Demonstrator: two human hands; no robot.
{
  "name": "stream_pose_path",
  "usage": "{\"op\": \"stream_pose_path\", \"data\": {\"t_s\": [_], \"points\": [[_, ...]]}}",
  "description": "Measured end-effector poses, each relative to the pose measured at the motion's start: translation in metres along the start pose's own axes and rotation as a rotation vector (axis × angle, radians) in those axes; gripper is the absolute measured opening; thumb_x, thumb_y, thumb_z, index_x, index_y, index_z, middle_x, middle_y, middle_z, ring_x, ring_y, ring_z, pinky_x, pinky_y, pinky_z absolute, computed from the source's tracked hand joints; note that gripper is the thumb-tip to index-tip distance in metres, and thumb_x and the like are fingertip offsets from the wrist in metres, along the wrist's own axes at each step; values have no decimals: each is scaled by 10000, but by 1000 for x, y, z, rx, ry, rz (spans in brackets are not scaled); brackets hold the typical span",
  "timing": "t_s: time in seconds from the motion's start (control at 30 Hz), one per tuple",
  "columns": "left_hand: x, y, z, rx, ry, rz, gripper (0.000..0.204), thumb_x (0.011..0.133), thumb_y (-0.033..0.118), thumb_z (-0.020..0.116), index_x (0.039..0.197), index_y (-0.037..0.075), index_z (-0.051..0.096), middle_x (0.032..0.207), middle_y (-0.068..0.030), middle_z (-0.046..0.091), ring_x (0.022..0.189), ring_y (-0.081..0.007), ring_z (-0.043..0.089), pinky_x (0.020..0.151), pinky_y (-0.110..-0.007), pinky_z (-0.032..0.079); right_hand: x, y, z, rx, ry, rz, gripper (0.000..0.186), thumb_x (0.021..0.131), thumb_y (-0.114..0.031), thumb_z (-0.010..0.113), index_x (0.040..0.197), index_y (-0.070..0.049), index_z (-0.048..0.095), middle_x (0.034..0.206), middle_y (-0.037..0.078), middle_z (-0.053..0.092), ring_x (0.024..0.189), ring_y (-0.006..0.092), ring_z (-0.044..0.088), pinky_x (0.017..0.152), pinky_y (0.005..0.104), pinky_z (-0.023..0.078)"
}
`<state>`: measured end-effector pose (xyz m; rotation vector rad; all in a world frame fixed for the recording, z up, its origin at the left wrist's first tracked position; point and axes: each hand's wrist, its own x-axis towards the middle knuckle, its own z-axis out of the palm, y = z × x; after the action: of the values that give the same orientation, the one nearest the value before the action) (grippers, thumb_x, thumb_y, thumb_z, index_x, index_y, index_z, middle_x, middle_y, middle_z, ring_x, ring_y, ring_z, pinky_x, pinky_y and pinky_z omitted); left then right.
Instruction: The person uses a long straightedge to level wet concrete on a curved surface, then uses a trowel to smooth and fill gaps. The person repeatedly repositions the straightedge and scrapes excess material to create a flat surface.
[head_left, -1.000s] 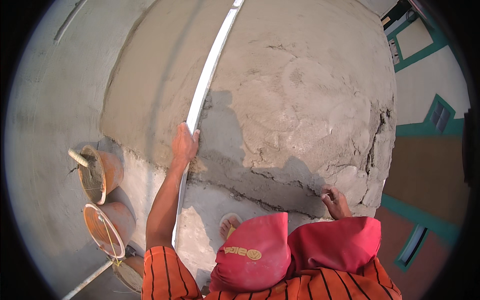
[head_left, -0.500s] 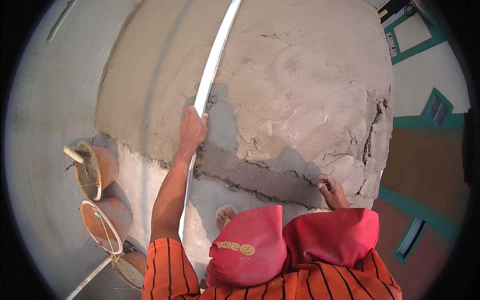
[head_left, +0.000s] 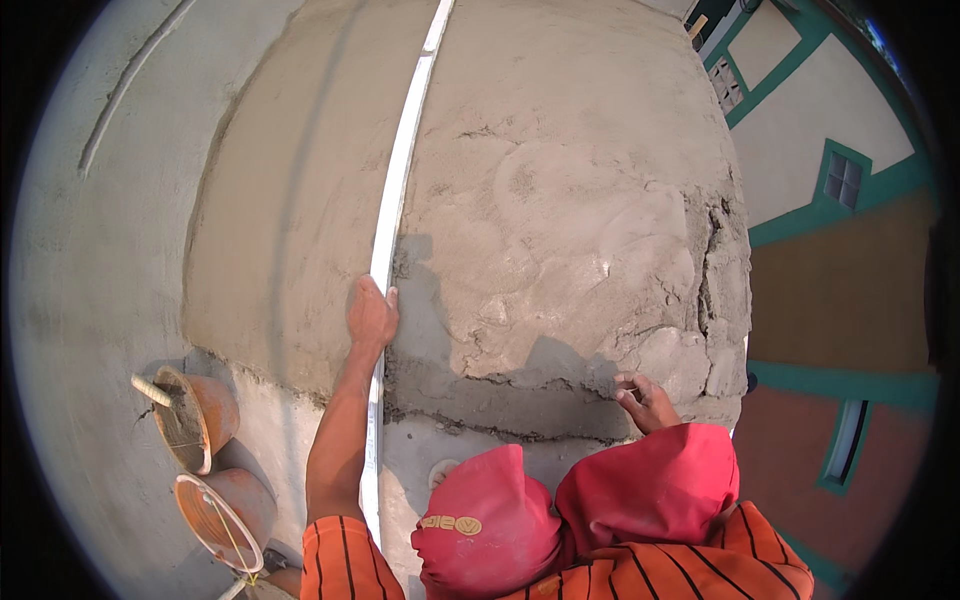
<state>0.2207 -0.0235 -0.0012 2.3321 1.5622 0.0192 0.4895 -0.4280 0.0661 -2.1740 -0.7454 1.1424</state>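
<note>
In the head view, a long white straightedge (head_left: 409, 120) lies across wet grey mortar (head_left: 540, 220), smoother on its left, rougher and cracked on its right. My left hand (head_left: 372, 315) is closed on the straightedge, thumb along its right side. My right hand (head_left: 648, 402) is at the mortar's ragged lower part, right of the straightedge, fingers curled around something too small to make out. Red cloth (head_left: 640, 480) and my orange striped sleeves fill the lower edge, partly hiding a sandalled foot.
Orange buckets (head_left: 218, 418) with mortar and cord stand at the lower left on a grey surface (head_left: 110, 280), beside a pale floor strip (head_left: 280, 450). A narrow groove runs at the upper left. A building (head_left: 830, 280) with green trim and small windows is beyond the mortar's right edge.
The whole view has shifted, with the buckets and mortar lower in the picture. Relative to them, my left hand and the straightedge have slid slightly forward, toward the top. My right hand stays curled.
</note>
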Motion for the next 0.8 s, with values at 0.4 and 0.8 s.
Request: {"op": "stream_pose_path", "data": {"t_s": [0.4,0.8], "points": [[18,14,-3,-1,7,0,379,941,297,597,1064,-9,411,1059,-242,565,915,-436,633,766,-517,507,2,2,2,-39,-64,-46,394,952,-303,600,1265,-66,569,1124,189,653,985,306,630,866,393,490],[33,32,3,18,18,32,364,952,277,583,1092,-8,405,1076,-241,537,913,-412,638,770,-490,516,-1,0,-2,-32,-101,-6,387,955,-301,592,1278,-91,561,1146,176,653,987,297,624,888,388,486]]}}
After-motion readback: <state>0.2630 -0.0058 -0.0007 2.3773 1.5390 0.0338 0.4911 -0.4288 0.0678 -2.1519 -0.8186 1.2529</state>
